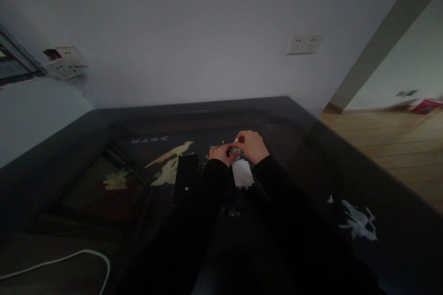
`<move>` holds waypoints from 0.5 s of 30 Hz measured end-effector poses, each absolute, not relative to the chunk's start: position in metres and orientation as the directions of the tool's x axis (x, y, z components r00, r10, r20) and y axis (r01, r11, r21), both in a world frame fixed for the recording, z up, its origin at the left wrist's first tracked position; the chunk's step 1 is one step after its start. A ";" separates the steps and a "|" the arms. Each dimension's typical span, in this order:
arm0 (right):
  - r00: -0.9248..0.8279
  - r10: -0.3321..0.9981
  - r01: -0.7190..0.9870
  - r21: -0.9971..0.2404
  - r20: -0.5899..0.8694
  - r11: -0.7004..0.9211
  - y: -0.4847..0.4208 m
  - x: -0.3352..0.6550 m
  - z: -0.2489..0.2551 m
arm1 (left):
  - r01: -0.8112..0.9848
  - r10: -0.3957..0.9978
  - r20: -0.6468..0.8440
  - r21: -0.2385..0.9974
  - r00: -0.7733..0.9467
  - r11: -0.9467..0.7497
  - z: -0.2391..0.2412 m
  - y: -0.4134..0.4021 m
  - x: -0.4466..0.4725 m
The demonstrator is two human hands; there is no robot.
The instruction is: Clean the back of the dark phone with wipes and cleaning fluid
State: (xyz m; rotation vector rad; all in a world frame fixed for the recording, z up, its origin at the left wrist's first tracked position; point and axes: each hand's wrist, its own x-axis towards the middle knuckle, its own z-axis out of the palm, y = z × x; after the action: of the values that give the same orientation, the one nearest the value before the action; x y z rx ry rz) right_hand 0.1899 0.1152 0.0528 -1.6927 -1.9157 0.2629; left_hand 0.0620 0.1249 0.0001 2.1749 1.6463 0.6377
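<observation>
Close together over the dark table, my left hand (220, 153) and my right hand (254, 146) meet at a small shiny, clear-looking object (236, 151). The left fingers are closed around its near left side. My right thumb and fingers pinch at its upper side, where a small white tip (236, 140) shows. Fingers cover most of the object, so its kind is unclear. Just below the hands lies a folded white tissue (242, 174). A flat black object (187, 177) with a white dot rests left of my left sleeve.
The glossy dark table (297, 120) bears a printed bird picture (173, 152). Small shiny bits (230, 212) lie between my forearms. Torn white scraps (360, 221) are at the right, a white cable (83, 252) at the lower left. A wall socket (304, 44) is behind.
</observation>
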 end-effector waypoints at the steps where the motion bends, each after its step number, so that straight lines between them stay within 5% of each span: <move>1: -0.048 0.959 0.845 -0.501 0.278 0.188 0.115 0.190 0.053 | 0.811 0.962 0.147 0.517 0.231 -0.274 0.000 0.125 0.062; 10: -0.138 0.956 0.801 -0.538 0.259 0.262 0.118 0.192 0.051 | 0.822 0.962 0.138 0.500 0.234 -0.272 0.001 0.125 0.063; 15: -0.046 0.957 0.841 -0.505 0.287 0.191 0.117 0.187 0.047 | 0.831 0.965 0.136 0.491 0.225 -0.263 0.001 0.124 0.063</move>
State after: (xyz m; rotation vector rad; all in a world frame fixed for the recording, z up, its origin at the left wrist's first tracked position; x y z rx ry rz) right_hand 0.1871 0.1173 0.0474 -1.6766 -1.9121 0.2680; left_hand 0.0626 0.1240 0.0014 2.1898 1.6747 0.6012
